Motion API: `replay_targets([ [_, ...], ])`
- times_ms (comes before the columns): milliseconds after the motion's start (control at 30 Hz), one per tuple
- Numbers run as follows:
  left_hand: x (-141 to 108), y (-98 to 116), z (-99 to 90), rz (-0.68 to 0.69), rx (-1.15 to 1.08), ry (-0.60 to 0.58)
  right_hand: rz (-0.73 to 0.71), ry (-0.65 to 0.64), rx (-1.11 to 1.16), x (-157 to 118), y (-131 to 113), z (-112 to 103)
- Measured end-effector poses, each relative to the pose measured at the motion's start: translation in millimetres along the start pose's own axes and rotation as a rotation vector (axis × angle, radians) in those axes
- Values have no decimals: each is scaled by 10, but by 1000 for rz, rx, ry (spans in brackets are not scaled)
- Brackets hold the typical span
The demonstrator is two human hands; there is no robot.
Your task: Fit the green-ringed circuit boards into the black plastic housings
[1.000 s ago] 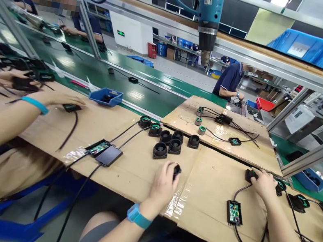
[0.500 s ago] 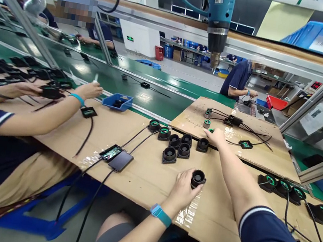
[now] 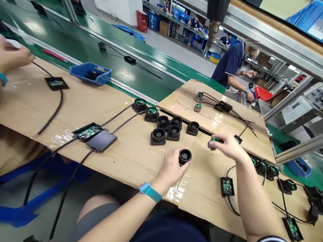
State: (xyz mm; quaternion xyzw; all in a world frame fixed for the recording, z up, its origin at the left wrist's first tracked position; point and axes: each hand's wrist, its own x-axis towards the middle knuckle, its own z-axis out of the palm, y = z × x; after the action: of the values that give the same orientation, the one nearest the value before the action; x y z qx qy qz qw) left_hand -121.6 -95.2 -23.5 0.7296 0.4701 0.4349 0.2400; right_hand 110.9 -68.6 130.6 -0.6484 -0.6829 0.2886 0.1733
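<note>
My left hand [image 3: 170,167] is closed around a black round housing [image 3: 185,157] with a square base, which sits upright on the cardboard with its open cup facing up. To the right and a little higher, my right hand [image 3: 228,146] pinches a small round part with a green top [image 3: 213,142], held above the cardboard. Under my right forearm lies a small black box with an exposed green circuit board [image 3: 227,187] and black cables. Several more black housings [image 3: 173,132] stand grouped beyond my left hand.
Two cabled boxes [image 3: 101,140] lie to the left. A raised cardboard panel [image 3: 181,95] at the back carries another cabled assembly. A power drill [image 3: 218,6] hangs overhead. A blue bin [image 3: 91,73] stands at the back left. A co-worker's hand [image 3: 4,55] works at far left.
My right hand has come back from the raised panel toward me, bringing the round green-topped part and its cabled box. My left hand keeps its hold on the housing. The view has shifted right.
</note>
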Motion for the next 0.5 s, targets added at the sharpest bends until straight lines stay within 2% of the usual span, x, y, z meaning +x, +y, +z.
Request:
replay_targets([
  [67, 4, -14, 3, -34, 40, 53, -59, -130, 7, -321, 21, 247],
  [133, -4, -27, 8, -49, 112, 100, -84, -188, -58, -513, 47, 557],
  [200, -22, -33, 8, -53, 173, 129, -119, -176, -77, -606, 82, 829],
  [267, -42, -26, 6, -52, 208, 140, -141, -97, -58, -651, 121, 991],
  [367, -58, -4, 7, -44, 251, 128, -127, 24, -68, -712, 173, 1019],
  [500, -44, -1, 16, -2, 251, 42, -148, 61, -176, -791, 208, 910],
])
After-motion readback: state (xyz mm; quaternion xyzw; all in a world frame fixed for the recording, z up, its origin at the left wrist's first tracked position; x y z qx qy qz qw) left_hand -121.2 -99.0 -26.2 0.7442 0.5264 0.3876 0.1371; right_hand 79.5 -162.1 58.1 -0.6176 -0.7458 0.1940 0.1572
